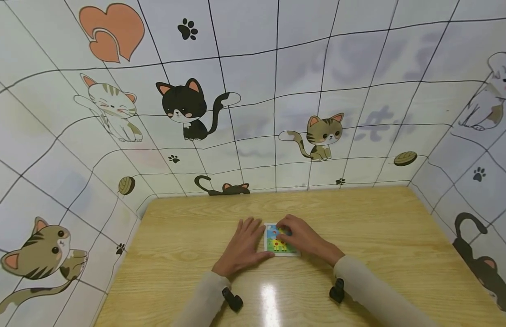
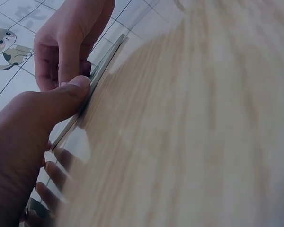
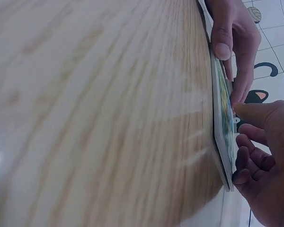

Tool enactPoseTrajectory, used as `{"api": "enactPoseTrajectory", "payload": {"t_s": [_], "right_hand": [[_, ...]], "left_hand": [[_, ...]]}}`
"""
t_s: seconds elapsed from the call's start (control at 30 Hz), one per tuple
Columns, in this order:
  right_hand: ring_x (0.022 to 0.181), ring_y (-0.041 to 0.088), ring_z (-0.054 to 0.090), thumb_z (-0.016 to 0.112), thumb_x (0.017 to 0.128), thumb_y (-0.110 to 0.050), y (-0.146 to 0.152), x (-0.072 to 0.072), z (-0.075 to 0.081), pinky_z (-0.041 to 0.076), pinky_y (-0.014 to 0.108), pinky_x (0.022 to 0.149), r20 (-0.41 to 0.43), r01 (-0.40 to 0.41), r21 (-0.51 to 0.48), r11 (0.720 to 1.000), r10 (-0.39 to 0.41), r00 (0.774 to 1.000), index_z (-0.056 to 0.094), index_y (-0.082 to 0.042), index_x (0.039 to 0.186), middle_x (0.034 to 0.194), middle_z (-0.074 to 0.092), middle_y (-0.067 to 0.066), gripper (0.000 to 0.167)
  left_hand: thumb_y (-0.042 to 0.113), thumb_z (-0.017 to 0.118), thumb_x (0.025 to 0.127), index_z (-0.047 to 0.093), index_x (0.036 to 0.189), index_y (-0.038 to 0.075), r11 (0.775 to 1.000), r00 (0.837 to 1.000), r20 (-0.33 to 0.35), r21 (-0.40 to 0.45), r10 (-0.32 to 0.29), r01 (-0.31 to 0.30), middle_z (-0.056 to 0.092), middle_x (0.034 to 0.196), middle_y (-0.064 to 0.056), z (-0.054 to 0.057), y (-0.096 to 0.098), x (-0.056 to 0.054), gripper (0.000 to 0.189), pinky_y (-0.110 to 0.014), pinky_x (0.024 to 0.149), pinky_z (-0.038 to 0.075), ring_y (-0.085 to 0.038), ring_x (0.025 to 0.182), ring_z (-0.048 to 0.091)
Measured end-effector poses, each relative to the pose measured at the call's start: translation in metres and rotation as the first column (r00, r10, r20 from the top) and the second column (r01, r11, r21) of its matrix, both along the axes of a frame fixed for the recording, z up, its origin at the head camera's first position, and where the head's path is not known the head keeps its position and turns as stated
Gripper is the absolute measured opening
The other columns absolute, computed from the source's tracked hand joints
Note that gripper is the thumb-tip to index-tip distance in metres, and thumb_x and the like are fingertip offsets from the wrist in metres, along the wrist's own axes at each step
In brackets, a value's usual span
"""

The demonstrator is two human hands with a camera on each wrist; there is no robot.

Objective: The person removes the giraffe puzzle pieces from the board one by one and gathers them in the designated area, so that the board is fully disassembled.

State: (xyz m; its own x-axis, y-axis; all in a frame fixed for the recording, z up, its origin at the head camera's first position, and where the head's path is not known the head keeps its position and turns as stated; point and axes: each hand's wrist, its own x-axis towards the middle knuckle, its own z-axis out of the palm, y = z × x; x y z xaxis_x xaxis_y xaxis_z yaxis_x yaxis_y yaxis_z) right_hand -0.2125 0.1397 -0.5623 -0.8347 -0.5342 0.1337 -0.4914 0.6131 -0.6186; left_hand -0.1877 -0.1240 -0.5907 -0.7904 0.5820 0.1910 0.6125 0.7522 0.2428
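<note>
White walls [image 1: 253,68] with cats on them stand around a wooden bench [image 1: 379,236]. A small picture board [image 1: 280,245] lies flat, near the middle of the bench's back edge, well apart from both back corners. The left hand [image 1: 245,244] is loose, its thumb touching the board's near edge. The right hand [image 1: 300,232] bends its fingers over the board; I cannot tell if it pinches anything.

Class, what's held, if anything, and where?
The left hand rests against the picture board, at its left edge; whether the right hand pinches anything cannot be told.
</note>
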Motion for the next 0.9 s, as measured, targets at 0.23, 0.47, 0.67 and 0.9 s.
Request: {"api": "enactPoseTrajectory", "payload": {"t_s": [0.23,0.47,0.67,0.9], "right_hand": [[0.093,0.01,0.06,0.084,0.101,-0.025,-0.001,-0.004,0.003,0.056,0.035,0.084,0.059,0.023,0.002,1.0,-0.023,0.998,0.078,-0.006,0.125,0.109,0.067,-0.003,0.031],[0.096,0.012,0.062,0.084,0.101,-0.025,-0.005,-0.006,0.001,0.058,0.04,0.087,0.064,0.048,0.037,0.998,-0.051,0.997,0.078,-0.009,0.124,0.108,0.066,-0.004,0.029],[0.095,0.013,0.062,0.085,0.099,-0.022,-0.007,-0.004,0.001,0.058,0.041,0.087,0.066,0.087,0.054,0.995,-0.09,0.994,0.079,-0.009,0.121,0.106,0.066,-0.003,0.027],[0.096,0.015,0.064,0.085,0.099,-0.02,-0.015,-0.002,0.007,0.06,0.045,0.087,0.058,0.086,0.096,0.992,-0.092,0.994,0.079,-0.006,0.123,0.107,0.065,-0.001,0.028]], "left_hand": [[0.076,0.065,0.097,0.056,0.158,0.01,1.0,1.0,-0.026,0.011,0.017,-0.017,0.049,0.165,-0.014,-0.002,0.006,0.002,0.09,-0.058,0.134,0.027,-0.036,0.157,0.04],[0.078,0.061,0.097,0.052,0.162,0.011,0.998,0.999,-0.006,0.031,0.046,-0.046,0.042,0.172,-0.014,-0.01,0.008,0.001,0.094,-0.055,0.136,0.022,-0.035,0.16,0.035],[0.079,0.061,0.097,0.05,0.164,0.012,0.998,0.998,0.034,0.036,0.057,-0.059,0.038,0.176,-0.012,-0.011,0.009,0.0,0.095,-0.055,0.137,0.018,-0.036,0.164,0.029],[0.078,0.062,0.097,0.05,0.164,0.013,0.997,0.997,0.032,0.038,0.071,-0.072,0.038,0.176,-0.012,-0.01,0.007,0.004,0.094,-0.056,0.137,0.019,-0.036,0.165,0.028]]}}
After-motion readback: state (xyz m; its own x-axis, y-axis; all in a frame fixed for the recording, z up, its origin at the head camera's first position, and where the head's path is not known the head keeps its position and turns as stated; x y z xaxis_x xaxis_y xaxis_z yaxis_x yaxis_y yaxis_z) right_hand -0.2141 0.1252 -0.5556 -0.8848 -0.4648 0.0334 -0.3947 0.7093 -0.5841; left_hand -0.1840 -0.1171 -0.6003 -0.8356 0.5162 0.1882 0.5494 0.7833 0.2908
